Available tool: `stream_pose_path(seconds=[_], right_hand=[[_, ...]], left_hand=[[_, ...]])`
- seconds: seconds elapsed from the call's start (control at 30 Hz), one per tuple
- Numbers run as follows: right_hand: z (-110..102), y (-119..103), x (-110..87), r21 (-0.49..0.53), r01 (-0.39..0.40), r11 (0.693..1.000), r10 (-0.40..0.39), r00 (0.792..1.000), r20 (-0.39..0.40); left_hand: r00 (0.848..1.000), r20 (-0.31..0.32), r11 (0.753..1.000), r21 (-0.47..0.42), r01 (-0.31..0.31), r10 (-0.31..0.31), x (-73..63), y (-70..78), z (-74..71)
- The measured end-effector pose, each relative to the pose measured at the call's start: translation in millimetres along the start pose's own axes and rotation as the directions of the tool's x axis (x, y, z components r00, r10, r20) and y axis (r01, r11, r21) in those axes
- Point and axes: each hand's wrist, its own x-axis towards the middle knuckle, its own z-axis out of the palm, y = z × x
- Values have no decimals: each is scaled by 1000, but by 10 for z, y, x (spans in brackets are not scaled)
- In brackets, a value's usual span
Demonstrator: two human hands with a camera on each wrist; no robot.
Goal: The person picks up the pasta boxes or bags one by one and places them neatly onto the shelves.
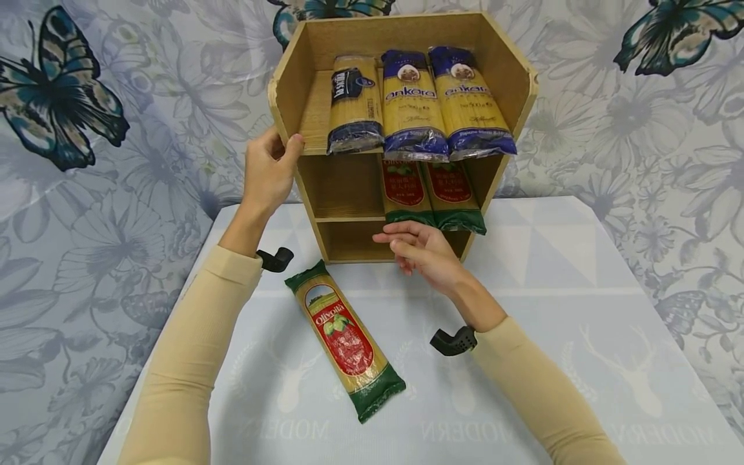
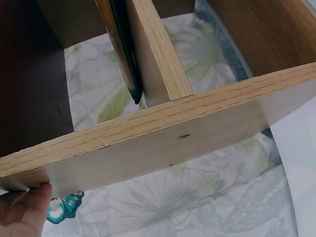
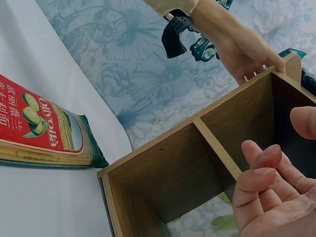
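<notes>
At its upper left side, the wooden shelf unit (image 1: 284, 90) is gripped by my left hand (image 1: 268, 169), thumb at the front edge. The left wrist view shows those fingertips (image 2: 37, 205) against the panel. My right hand (image 1: 427, 253) holds nothing; its fingers are loosely bent before the lowest compartment, just under two green-ended spaghetti packs (image 1: 405, 190) on the middle shelf. In the right wrist view, the thumb stands apart from the fingers (image 3: 254, 190). One red-labelled Olivoilà spaghetti pack (image 1: 343, 336) lies slanted on the table, between my forearms.
On the top shelf lie a dark-labelled spaghetti pack (image 1: 356, 103) and two blue-ended Ankara packs (image 1: 413, 110). The unit stands at the back of the white-clothed table (image 1: 523, 387), near a butterfly-patterned wall covering (image 1: 581, 129). Both wrists carry black camera mounts (image 1: 453, 341).
</notes>
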Motion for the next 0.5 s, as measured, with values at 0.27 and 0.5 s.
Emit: stream_pose_path(seconds=[0.27, 0.5], right_hand=[[37, -10, -71, -87, -17, 996, 16, 1000, -15], [75, -25, -191, -60, -13, 998, 13, 1000, -8]], left_hand=[[1000, -9, 1000, -6, 11, -11, 24, -28, 17], [1000, -9, 1000, -7, 0, 0, 13, -23, 5]])
